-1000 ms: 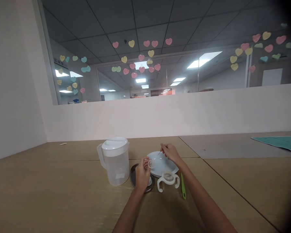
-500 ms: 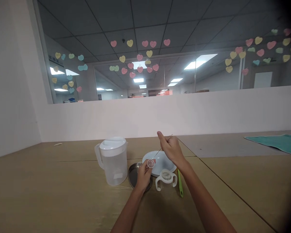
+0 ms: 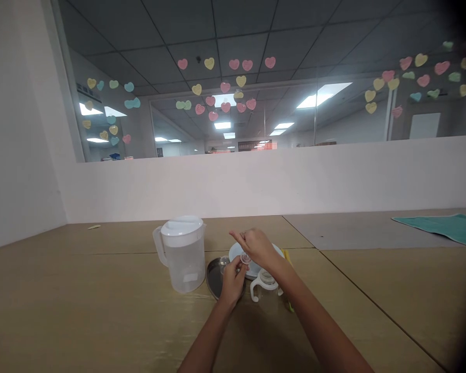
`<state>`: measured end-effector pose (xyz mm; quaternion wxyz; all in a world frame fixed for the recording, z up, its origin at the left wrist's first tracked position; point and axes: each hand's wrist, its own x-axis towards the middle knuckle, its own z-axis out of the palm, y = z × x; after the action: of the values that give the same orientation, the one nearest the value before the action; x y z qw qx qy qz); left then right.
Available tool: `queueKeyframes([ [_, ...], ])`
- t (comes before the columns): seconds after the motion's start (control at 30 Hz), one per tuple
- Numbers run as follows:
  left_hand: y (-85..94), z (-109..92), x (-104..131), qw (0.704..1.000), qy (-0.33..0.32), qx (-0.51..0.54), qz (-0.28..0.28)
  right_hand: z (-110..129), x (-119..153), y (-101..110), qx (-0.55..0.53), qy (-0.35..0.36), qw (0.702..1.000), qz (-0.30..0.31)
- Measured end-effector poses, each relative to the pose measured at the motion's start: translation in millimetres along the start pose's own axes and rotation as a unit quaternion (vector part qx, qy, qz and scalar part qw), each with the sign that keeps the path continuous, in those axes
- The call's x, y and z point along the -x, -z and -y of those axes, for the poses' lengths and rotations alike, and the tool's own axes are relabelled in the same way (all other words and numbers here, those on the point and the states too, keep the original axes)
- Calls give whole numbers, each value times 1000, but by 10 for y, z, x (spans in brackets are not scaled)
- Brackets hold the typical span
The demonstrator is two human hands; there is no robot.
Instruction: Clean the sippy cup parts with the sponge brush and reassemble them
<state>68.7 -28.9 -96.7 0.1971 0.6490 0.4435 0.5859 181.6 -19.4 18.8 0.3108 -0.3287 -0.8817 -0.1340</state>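
My left hand [image 3: 233,280] pinches a small clear round piece, seemingly a bottle teat [image 3: 245,258], above the white dish. My right hand [image 3: 258,247] is closed close above it, index finger or thumb pointing left. The thin wire tool it held earlier is mostly hidden behind the fingers now. Below my right wrist stands a clear baby bottle [image 3: 267,280] with white twin handles and an open neck, partly covered by my forearm. A white oval dish [image 3: 236,250] lies behind both hands. A dark round tray [image 3: 214,282] with a clear cap [image 3: 224,263] sits left of my left hand.
A lidded translucent pitcher [image 3: 186,259] stands left of the tray. A yellow-green handle [image 3: 290,307] shows past my right forearm. A teal cloth [image 3: 446,229] lies at the far right. A white wall [image 3: 217,189] with a window above bounds the table's back.
My right hand has moved down and left, close to the teat, and the wire tool has mostly gone from sight. My left hand stays nearly in place, still holding the teat.
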Motion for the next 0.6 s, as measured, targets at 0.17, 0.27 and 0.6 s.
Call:
queueKeyframes([
  [0.17,3,-69,-19,998,5,27,-55,6,7,-199,125,88,984,87],
  [0.27,22,-68,-34,995,15,55,-76,35,2,-241,141,92,979,113],
  [0.6,-35,-44,-64,995,21,86,-52,115,33,39,48,34,995,78],
])
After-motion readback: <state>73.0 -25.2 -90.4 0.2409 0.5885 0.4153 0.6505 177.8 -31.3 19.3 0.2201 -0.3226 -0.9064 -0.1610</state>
